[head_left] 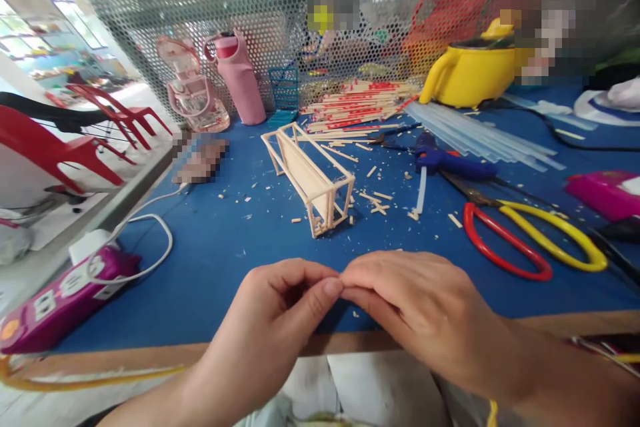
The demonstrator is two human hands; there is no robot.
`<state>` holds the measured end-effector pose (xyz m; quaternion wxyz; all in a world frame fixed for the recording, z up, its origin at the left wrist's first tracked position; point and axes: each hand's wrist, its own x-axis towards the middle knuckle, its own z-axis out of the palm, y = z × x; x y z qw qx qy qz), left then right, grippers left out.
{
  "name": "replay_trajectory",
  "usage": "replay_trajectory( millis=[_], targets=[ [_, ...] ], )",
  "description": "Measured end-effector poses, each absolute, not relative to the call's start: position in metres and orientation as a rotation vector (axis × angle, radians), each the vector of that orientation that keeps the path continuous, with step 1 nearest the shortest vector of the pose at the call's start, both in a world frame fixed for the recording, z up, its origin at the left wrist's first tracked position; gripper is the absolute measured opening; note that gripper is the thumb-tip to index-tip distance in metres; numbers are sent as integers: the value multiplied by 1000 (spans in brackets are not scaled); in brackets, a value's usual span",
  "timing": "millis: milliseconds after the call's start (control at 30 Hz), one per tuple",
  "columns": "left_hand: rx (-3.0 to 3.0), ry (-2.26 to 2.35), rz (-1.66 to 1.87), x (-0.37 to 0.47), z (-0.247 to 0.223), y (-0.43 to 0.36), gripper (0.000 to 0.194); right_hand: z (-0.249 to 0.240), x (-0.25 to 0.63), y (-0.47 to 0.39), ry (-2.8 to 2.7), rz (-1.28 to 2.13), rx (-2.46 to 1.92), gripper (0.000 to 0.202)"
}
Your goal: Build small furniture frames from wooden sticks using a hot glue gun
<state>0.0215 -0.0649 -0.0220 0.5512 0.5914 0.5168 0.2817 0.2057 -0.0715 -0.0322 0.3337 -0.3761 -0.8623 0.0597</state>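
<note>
Lower centre, the left hand and right hand meet, fingertips pinched, any hold hidden. Apparently fine fingerwork below the stick frame, next needing steadiness.

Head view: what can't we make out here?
All in the head view:
Whether the left hand and right hand pinch anything: their own fingers hide it.
What lies at the upper end of the white cable: pixelation covers it.
Right end of the yellow pot: covered by pixelation.
Full shape of the magenta object: cut off by the right edge.
</note>
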Motion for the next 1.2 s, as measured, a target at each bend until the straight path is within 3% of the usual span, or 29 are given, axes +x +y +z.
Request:
replay_trajectory(
  millis=[233, 500, 733, 933, 1200],
  targets=[
    [1235, 1147, 516, 16, -14, -51, 26, -32, 209, -61, -2277, 109, -844, 13],
    [1219, 1235, 660, 22, -22, -49, 31, -13, 213, -47, -2396, -28, -807, 19],
    [1559, 1477, 947, 14, -26, -32, 33, -19, 215, -11, -2333, -318, -911, 20],
    [1988, 1555, 721, 15, -21, -2, 35, -35, 214, 4, -2222, -430, -829, 16],
    [1965, 1430, 804, 17, -30, 1, 27, -37, 211, 6, -2210, -489, -790, 16]
  ],
)
